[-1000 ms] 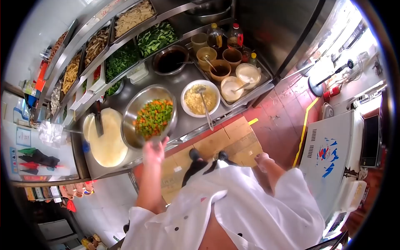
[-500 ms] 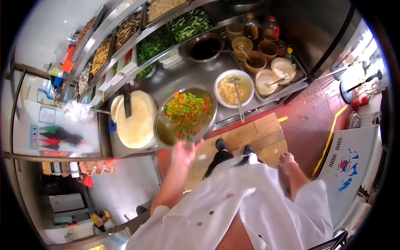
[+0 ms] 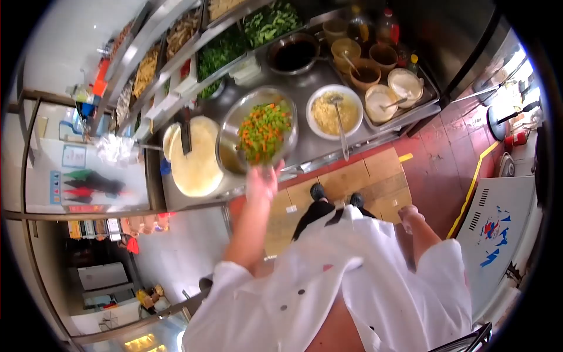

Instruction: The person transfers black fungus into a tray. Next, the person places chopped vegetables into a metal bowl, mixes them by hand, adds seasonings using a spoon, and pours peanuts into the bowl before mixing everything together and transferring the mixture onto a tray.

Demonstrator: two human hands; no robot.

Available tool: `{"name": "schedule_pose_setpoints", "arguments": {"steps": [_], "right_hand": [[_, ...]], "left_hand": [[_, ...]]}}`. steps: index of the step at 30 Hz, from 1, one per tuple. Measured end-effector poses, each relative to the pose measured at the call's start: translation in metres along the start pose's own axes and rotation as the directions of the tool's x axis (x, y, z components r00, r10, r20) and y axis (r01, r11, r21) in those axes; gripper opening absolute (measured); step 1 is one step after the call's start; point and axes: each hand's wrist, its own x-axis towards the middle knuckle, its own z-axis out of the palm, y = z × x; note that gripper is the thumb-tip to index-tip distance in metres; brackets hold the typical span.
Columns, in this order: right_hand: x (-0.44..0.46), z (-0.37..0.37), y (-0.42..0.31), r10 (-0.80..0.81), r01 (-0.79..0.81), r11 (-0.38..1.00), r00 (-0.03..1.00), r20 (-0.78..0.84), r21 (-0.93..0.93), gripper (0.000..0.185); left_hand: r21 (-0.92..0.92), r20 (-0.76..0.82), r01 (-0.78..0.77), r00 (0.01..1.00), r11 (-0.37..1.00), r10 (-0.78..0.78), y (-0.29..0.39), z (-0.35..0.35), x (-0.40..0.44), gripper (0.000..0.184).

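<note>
My left hand (image 3: 263, 180) is closed on the near rim of a round metal bowl (image 3: 227, 141), which it holds over the counter's front part. Diced green and orange vegetables (image 3: 264, 132) lie heaped in the bowl, mostly toward its right side. To the bowl's left is a large round pale board (image 3: 196, 167) with a cleaver (image 3: 186, 138) on it. A white bowl of pale chopped food (image 3: 334, 114) with a metal spoon (image 3: 341, 132) stands on the right. My right hand (image 3: 409, 216) hangs away from the counter, fingers curled, with nothing seen in it.
Trays of leafy greens (image 3: 271, 24) line the shelf above the counter. A bowl of dark liquid (image 3: 293, 54) sits behind. Sauce tubs (image 3: 365, 73) and bottles stand in a tray (image 3: 404, 120) at right. Cardboard (image 3: 375, 182) covers the floor underfoot; a white cabinet (image 3: 495, 229) is at right.
The metal bowl and my left hand have shifted slightly up in view. The vegetables, earlier spread out and blurred, now lie in a denser heap. My right hand stays low and curled.
</note>
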Motion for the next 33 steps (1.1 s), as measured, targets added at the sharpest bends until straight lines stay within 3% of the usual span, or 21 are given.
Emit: {"name": "schedule_pose_setpoints", "arguments": {"steps": [1,2,3,4,6,7,9,10,11,12,14,15,16,17,20,23,24,25,27,30,33], "right_hand": [[0.045,0.029,0.011,0.106,-0.072,0.984,0.972,-0.212,0.160,0.055],[0.093,0.060,0.023,0.205,-0.064,0.941,0.888,-0.412,0.331,0.044],[0.106,0.063,0.025,0.066,-0.079,0.997,0.883,-0.464,-0.009,0.036],[0.096,0.066,0.013,-0.105,-0.072,0.927,0.891,-0.441,-0.367,0.030],[0.049,0.052,-0.002,-0.090,0.024,0.983,0.929,-0.358,-0.185,0.025],[0.067,0.057,0.000,0.058,-0.023,0.993,0.950,-0.308,0.117,0.025],[0.118,0.073,0.003,0.325,-0.076,0.680,0.923,-0.207,0.729,0.025],[0.157,0.100,-0.001,0.444,-0.021,0.344,0.885,-0.142,0.939,0.026],[0.158,0.101,0.001,0.463,0.007,0.335,0.869,-0.171,0.942,0.027],[0.160,0.101,0.003,0.483,0.036,0.328,0.853,-0.200,0.944,0.027],[0.101,0.071,-0.001,0.241,-0.023,0.881,0.882,-0.405,0.473,0.027],[0.068,0.054,-0.015,0.408,0.041,0.541,0.861,-0.305,0.840,0.019],[0.037,0.031,-0.029,0.515,0.128,0.067,0.845,-0.144,0.990,0.012],[0.022,0.016,-0.035,0.535,0.222,-0.417,0.844,0.040,0.881,0.008],[0.022,0.017,-0.049,0.337,0.033,0.427,0.922,-0.192,0.904,0.014],[0.021,0.030,-0.084,0.044,-0.014,0.973,0.991,-0.125,0.231,0.026],[0.015,0.032,-0.096,-0.027,0.025,0.997,0.999,-0.028,-0.072,0.031],[-0.011,0.001,-0.117,-0.026,0.042,0.991,0.992,0.120,-0.128,0.031],[0.006,0.009,-0.145,0.064,-0.058,0.998,0.976,0.207,-0.038,0.038],[0.032,0.039,-0.165,0.274,-0.182,0.733,0.961,-0.038,0.656,0.039],[0.024,-0.005,-0.183,0.335,-0.204,0.539,0.942,0.014,0.818,0.039]], "left_hand": [[0.123,0.111,-0.243,0.967,0.962,0.230,-0.027,-0.012,-0.026,0.048],[0.148,0.173,-0.181,0.973,0.972,0.155,-0.029,-0.016,-0.036,0.049],[0.182,0.233,-0.122,0.969,0.976,0.078,-0.031,-0.020,-0.047,0.049],[0.325,0.032,-0.156,0.988,0.933,0.154,-0.039,-0.009,-0.073,0.050],[0.079,-0.120,0.088,0.990,0.993,-0.078,-0.006,-0.054,-0.045,0.054],[-0.064,-0.092,0.116,0.988,0.991,-0.122,0.001,-0.045,-0.034,0.046],[-0.003,-0.162,0.132,0.978,0.991,-0.130,0.028,-0.060,-0.005,0.042],[0.031,-0.196,0.141,0.972,0.990,-0.132,0.039,-0.071,0.009,0.040],[0.128,-0.179,0.069,0.983,0.989,-0.045,0.043,-0.079,0.015,0.038],[0.202,-0.226,-0.040,0.970,0.979,0.087,0.047,-0.097,0.028,0.036],[0.364,-0.288,-0.227,0.895,0.903,0.341,0.052,-0.139,0.051,0.035],[0.350,-0.250,-0.213,0.917,0.912,0.310,0.052,-0.134,0.036,0.029],[0.317,-0.251,-0.127,0.944,0.940,0.213,0.048,-0.125,0.024,0.029],[0.285,-0.245,-0.041,0.963,0.958,0.114,0.039,-0.117,0.014,0.029],[0.187,-0.157,0.111,0.984,0.976,-0.082,0.027,-0.120,0.025,0.027],[0.109,-0.008,0.073,0.997,0.991,-0.072,0.031,-0.139,0.069,0.025],[0.070,0.038,0.037,0.998,0.997,-0.040,0.033,-0.148,0.079,0.024],[0.051,-0.098,0.021,0.995,0.998,-0.016,0.037,-0.130,0.071,0.024],[0.076,-0.098,0.056,0.994,0.996,-0.048,0.055,-0.144,0.066,0.026],[0.171,-0.005,0.204,0.979,0.964,-0.206,0.099,-0.113,-0.033,0.041],[0.253,0.118,0.262,0.947,0.931,-0.299,0.127,-0.079,-0.046,0.045]]}}
